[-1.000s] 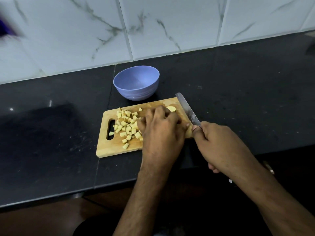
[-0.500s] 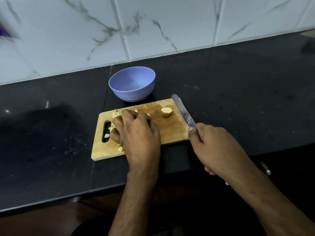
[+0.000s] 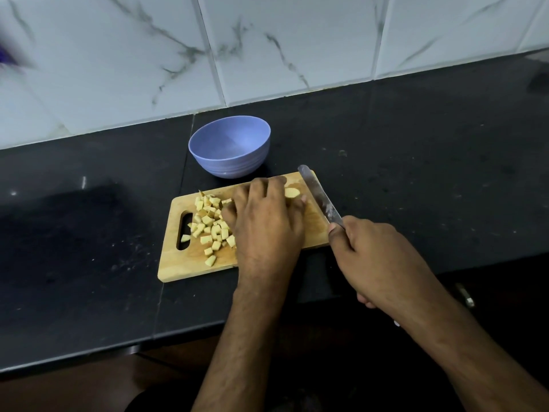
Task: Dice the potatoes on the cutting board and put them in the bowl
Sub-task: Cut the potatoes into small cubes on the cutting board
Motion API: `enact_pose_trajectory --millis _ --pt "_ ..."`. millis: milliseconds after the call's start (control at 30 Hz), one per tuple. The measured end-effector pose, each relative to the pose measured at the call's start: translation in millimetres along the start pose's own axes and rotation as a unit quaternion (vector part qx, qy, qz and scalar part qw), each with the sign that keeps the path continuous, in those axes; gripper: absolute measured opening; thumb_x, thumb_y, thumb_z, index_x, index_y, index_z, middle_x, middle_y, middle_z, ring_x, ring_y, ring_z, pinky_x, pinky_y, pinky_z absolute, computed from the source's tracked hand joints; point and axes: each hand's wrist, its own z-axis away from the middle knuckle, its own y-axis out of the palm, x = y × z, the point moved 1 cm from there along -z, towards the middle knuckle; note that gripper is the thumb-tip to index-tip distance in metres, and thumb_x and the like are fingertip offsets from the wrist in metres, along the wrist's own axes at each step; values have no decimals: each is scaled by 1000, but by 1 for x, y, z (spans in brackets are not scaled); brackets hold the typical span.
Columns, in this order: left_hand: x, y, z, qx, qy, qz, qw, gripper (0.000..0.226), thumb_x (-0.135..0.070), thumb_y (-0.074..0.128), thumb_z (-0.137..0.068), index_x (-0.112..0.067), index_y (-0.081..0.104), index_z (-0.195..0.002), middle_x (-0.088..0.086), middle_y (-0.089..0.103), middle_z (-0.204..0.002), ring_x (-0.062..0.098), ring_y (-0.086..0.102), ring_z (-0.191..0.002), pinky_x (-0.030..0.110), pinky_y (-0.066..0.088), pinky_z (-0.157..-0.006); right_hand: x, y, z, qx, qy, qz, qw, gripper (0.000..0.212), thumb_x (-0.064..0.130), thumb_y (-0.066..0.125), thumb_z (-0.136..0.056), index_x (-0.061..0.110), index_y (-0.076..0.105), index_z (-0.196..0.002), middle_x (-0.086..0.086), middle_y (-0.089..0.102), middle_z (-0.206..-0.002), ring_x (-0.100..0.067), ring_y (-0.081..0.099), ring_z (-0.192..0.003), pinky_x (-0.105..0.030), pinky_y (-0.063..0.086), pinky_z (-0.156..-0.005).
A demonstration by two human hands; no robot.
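Surface: black stone desk [image 3: 416, 179] below white marble-veined wall tiles [image 3: 297, 40]; a wooden cutting board [image 3: 190, 269] lies near the front edge.
Bowl: lavender bowl [image 3: 230, 144] stands just behind the board, apart from it; no potato shows inside.
Diced potato: a loose heap of cubes [image 3: 211, 224] covers the left half of the board, next to the handle slot.
Uncut potato: one remaining potato piece [image 3: 292, 192] lies at the board's far right, partly under the left fingertips.
Left hand: left hand [image 3: 267, 221] lies palm-down over the middle of the board, its fingers curled over the piece; whether they grip it or only touch it cannot be told.
Right hand: right hand [image 3: 374, 257] has its fingers clamped on the handle of the knife [image 3: 319, 196]; the blade lies along the board's right edge, beside the piece.
Change: half a second ago the left hand covered the cube heap at the left; it now sits to the right, at the uncut piece. The heap is uncovered. The knife has barely moved.
Meaning: the cubes look cleared aside. Judged step: steady the last piece and dice it. Transfer to the bowl is not yet begun.
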Motion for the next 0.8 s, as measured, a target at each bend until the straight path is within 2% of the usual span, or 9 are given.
enact_pose_trajectory --millis 100,267,433,533,700,800 --pt "-2 4 -6 45 7 -30 999 35 -48 53 -99 -29 58 -127 -3 56 -134 22 37 -131 46 24 -106 1 0 0 7 3 -1 1000 34 41 30 -105 23 55 -90 2 59 -54 -7 58 -36 -16 45 -40" --pt "-3 2 1 31 31 9 999 21 -44 51 -100 -28 64 -108 -7 64 -115 17 40 -122 44 23 -103 2 -1 1 14 1 5 1000 34 41 29 -105 23 55 -94 2 60 -58 -8 57 -39 -17 46 -44" --pt "5 0 14 33 20 49 998 30 -55 51 -97 -30 66 -93 -10 56 -110 15 35 -122 45 24 -102 1 0 1 -2 -7 16 1000 34 40 30 -105 22 56 -93 2 58 -56 -7 54 -40 -17 43 -43" --pt "6 -1 13 34 -11 58 998 41 -58 44 -100 -27 63 -80 -7 55 -107 17 36 -123 42 20 -99 1 0 2 1 -4 16 1000 34 40 29 -105 22 56 -93 2 59 -56 -8 56 -39 -19 45 -44" --pt "7 0 13 22 -59 12 998 52 -70 38 -96 -26 66 -89 -3 49 -119 21 33 -127 49 25 -105 3 -1 3 1 -3 20 1000 32 40 30 -105 26 48 -82 2 56 -53 -5 53 -34 -17 43 -44" --pt "6 -3 14 -15 -82 12 996 48 -71 46 -92 -26 63 -92 -3 49 -120 21 34 -126 48 26 -105 3 -2 4 -2 -3 17 1000 33 40 30 -104 30 40 -75 4 54 -51 -2 51 -32 -17 43 -43"
